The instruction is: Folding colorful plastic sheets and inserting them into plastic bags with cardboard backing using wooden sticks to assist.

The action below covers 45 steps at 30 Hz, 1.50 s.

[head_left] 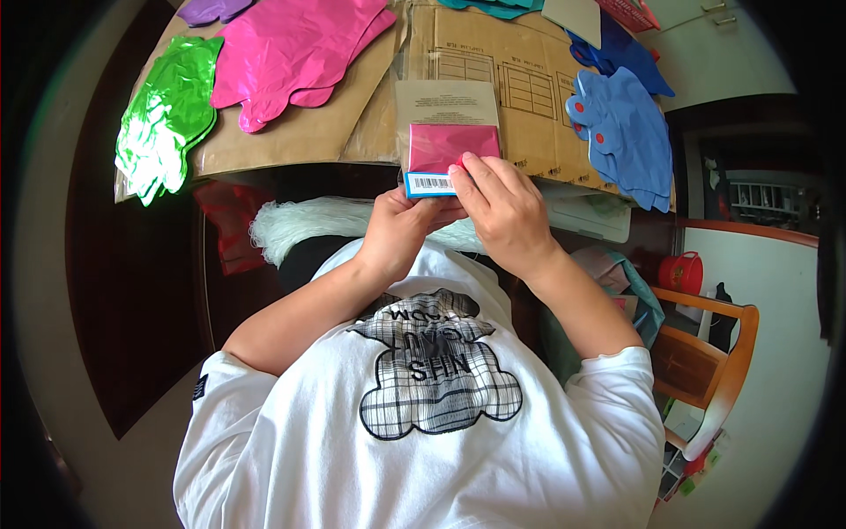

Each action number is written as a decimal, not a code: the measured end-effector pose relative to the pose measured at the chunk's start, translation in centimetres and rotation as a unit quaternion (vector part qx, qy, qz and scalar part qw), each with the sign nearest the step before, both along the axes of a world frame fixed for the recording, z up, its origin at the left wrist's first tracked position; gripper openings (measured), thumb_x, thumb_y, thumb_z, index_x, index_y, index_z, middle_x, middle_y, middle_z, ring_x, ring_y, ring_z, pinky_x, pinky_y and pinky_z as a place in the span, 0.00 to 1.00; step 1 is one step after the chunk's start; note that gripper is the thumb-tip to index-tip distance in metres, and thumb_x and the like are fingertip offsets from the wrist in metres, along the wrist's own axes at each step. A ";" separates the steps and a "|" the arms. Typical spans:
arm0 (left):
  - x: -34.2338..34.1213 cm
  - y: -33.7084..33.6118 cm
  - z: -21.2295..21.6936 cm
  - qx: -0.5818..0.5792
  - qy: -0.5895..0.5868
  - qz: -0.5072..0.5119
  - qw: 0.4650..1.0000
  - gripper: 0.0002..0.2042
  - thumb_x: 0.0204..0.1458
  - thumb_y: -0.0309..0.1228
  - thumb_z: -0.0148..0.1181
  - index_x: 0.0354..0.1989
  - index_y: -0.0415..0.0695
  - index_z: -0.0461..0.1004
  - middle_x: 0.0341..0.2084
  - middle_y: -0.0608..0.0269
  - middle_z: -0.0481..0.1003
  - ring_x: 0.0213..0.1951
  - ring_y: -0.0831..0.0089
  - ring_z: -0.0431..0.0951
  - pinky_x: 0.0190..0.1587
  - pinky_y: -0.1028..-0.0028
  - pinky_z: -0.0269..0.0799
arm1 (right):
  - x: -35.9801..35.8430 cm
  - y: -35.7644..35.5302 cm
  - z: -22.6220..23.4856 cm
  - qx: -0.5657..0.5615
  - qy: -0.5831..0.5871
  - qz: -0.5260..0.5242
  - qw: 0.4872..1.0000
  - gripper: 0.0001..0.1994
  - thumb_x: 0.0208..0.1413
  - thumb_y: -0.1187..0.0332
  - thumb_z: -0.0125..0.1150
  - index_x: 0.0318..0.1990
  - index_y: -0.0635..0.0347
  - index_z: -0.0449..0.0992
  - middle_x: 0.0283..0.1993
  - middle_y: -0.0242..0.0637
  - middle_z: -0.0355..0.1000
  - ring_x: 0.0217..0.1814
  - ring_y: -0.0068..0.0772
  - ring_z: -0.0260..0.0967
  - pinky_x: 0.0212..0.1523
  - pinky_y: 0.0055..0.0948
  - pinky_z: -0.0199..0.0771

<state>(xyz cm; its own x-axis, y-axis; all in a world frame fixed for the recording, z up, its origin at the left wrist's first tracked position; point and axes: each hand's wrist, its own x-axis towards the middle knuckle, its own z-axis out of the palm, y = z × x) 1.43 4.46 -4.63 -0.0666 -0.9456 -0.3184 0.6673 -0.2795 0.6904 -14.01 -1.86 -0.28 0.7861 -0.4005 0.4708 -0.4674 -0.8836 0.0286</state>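
Note:
In front of my chest, at the near edge of a cardboard-covered table, I hold a clear plastic packet (447, 102). A folded pink foil piece (441, 145) lies in or on it, and a blue-edged barcode label (427, 184) shows along its near end. My left hand (397, 225) pinches the near left corner by the label, its thumb low on the packet. The fingers of my right hand (507, 207) are bent over the right side, tips pressing on the pink foil; its thumb is hidden.
Flat cardboard (352, 145) covers the table. Green foil sheets (167, 119) and pink foil sheets (282, 53) lie left, light blue sheets (627, 141) right. White stringy strands (308, 225) hang below the edge. A wooden chair (736, 353) stands at the right.

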 end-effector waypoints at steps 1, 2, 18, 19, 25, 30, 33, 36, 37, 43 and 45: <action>0.0 0.1 -0.1 0.000 -0.003 0.002 1.000 0.10 0.61 0.22 0.48 0.47 0.35 0.74 0.42 0.55 0.78 0.44 0.67 0.80 0.53 0.68 0.76 | 0.2 0.1 0.4 -0.006 0.013 -0.003 1.000 0.16 0.50 0.71 0.54 0.46 0.68 0.75 0.44 0.49 0.73 0.42 0.43 0.70 0.45 0.37 0.74; 0.0 0.1 -0.1 -0.001 0.001 0.004 1.000 0.10 0.61 0.22 0.48 0.47 0.35 0.74 0.41 0.55 0.78 0.43 0.67 0.80 0.53 0.68 0.76 | 0.3 0.1 0.7 -0.011 0.026 -0.006 1.000 0.16 0.50 0.71 0.54 0.46 0.67 0.75 0.43 0.48 0.73 0.40 0.41 0.69 0.43 0.36 0.73; 2.1 0.8 -0.2 -0.026 0.044 0.047 0.998 0.11 0.60 0.24 0.49 0.49 0.36 0.70 0.47 0.56 0.75 0.49 0.67 0.77 0.55 0.63 0.72 | 0.7 -0.3 1.0 -0.067 0.136 0.004 0.988 0.22 0.50 0.70 0.55 0.56 0.57 0.73 0.47 0.51 0.72 0.40 0.41 0.68 0.40 0.34 0.72; 2.3 0.9 -0.1 -0.039 0.068 0.045 0.996 0.11 0.60 0.25 0.48 0.49 0.36 0.71 0.46 0.56 0.76 0.48 0.67 0.77 0.55 0.63 0.73 | 0.8 -0.2 1.0 -0.066 0.142 0.001 0.988 0.22 0.50 0.70 0.54 0.56 0.57 0.73 0.47 0.52 0.72 0.40 0.41 0.68 0.40 0.34 0.72; 2.1 0.3 0.5 0.033 0.060 0.073 0.995 0.10 0.63 0.28 0.47 0.44 0.36 0.73 0.41 0.55 0.77 0.43 0.65 0.80 0.53 0.63 0.74 | 0.7 -0.3 1.3 -0.062 0.147 0.006 0.987 0.22 0.51 0.70 0.54 0.56 0.59 0.73 0.48 0.53 0.71 0.42 0.41 0.69 0.40 0.34 0.71; 2.0 0.3 0.1 0.032 0.071 0.084 0.993 0.10 0.62 0.28 0.48 0.44 0.36 0.72 0.42 0.55 0.77 0.44 0.64 0.79 0.55 0.63 0.72 | 1.2 -0.2 1.1 -0.081 0.150 0.003 0.985 0.22 0.51 0.70 0.53 0.54 0.68 0.72 0.46 0.59 0.70 0.41 0.43 0.67 0.43 0.34 0.70; 1.5 0.4 0.0 0.017 0.106 0.095 0.990 0.10 0.62 0.28 0.48 0.46 0.36 0.72 0.43 0.55 0.77 0.47 0.64 0.78 0.57 0.64 0.70 | 1.7 -0.2 0.7 -0.070 0.132 -0.012 0.989 0.22 0.50 0.70 0.53 0.54 0.68 0.71 0.47 0.57 0.70 0.42 0.44 0.67 0.43 0.35 0.71; 1.4 0.6 -0.4 -0.021 0.095 0.093 0.991 0.11 0.61 0.26 0.48 0.48 0.36 0.71 0.45 0.56 0.76 0.49 0.66 0.77 0.58 0.65 0.68 | 2.1 -0.2 0.6 -0.052 0.106 -0.011 0.993 0.22 0.50 0.70 0.53 0.54 0.68 0.71 0.48 0.56 0.70 0.42 0.45 0.67 0.44 0.36 0.72; 1.4 0.6 -0.5 -0.037 0.086 0.090 0.991 0.11 0.60 0.25 0.48 0.48 0.37 0.71 0.45 0.56 0.76 0.50 0.66 0.76 0.59 0.65 0.67 | 2.1 -0.2 0.6 -0.049 0.093 -0.009 0.994 0.22 0.50 0.70 0.54 0.54 0.69 0.71 0.48 0.56 0.70 0.42 0.45 0.67 0.45 0.37 0.72; 1.0 0.3 -0.4 0.019 0.065 0.088 0.994 0.11 0.58 0.22 0.51 0.48 0.39 0.72 0.43 0.61 0.76 0.46 0.72 0.76 0.55 0.69 0.70 | 1.8 -0.6 -0.3 -0.043 0.025 0.017 0.999 0.20 0.49 0.70 0.55 0.50 0.71 0.72 0.49 0.55 0.71 0.45 0.46 0.69 0.49 0.41 0.73; 0.7 0.2 -0.3 0.022 0.095 0.076 0.992 0.10 0.58 0.24 0.52 0.48 0.40 0.73 0.44 0.61 0.76 0.46 0.72 0.76 0.55 0.69 0.70 | 1.8 -0.5 -0.3 -0.039 0.018 0.024 0.999 0.19 0.49 0.71 0.55 0.49 0.71 0.72 0.49 0.55 0.71 0.45 0.46 0.69 0.49 0.41 0.73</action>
<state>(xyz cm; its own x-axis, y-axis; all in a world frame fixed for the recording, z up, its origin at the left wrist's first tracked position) 2.13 4.67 -4.96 0.0118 -0.9349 -0.3548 0.8214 -0.1933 0.5366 -12.20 -2.38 -0.59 0.8211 -0.3250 0.4692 -0.4213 -0.8997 0.1141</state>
